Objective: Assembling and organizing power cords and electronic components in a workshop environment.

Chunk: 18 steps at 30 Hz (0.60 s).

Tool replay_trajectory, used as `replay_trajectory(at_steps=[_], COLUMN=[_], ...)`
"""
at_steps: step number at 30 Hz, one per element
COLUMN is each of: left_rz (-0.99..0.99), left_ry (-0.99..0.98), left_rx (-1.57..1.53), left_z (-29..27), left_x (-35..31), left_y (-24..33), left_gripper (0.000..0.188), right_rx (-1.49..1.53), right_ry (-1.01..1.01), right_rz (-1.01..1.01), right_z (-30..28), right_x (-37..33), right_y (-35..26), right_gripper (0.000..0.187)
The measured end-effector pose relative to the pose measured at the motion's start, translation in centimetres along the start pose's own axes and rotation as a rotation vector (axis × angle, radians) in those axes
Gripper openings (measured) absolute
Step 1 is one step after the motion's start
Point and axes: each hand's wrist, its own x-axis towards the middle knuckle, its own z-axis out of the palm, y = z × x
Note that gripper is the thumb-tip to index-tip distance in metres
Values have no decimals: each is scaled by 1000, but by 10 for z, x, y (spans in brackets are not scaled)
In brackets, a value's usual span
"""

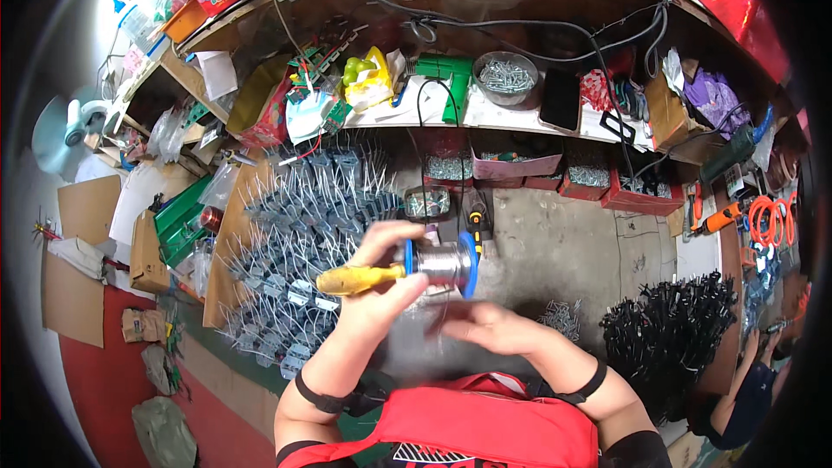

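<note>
My left hand (386, 273) is closed around a spool of silvery wire (442, 265) with blue end flanges, held above the middle of the bench. A thick yellow handle (360, 279) lies across the same hand and points left; what tool it belongs to cannot be made out. My right hand (485, 328) is just below and right of the spool, apart from it. Its fingers are smeared by motion, so their pose does not show. Behind the spool stands a yellow-and-black screwdriver-like tool (475, 224).
Many grey-blue blocks with white wires (303, 243) crowd the left. Black cabled parts (672, 334) are heaped at right, near loose screws (562, 319). Red bins of screws (640, 195) line the back beneath a shelf holding a phone (562, 100). A co-worker's arm (737, 386) shows far right.
</note>
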Motion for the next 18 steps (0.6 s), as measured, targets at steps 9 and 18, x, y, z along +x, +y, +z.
replay_trajectory(at_steps=[9, 18], left_rz=[-314, -88], left_ry=[-62, 348], left_rx=[-517, -389], left_z=[-9, -24], left_x=[-19, -15], left_y=[23, 29], left_gripper=[51, 48], right_rx=[430, -258], right_ry=[161, -150], right_rz=[-67, -177], right_z=[6, 13], right_x=[-15, -64], right_y=[25, 8], right_gripper=[20, 9])
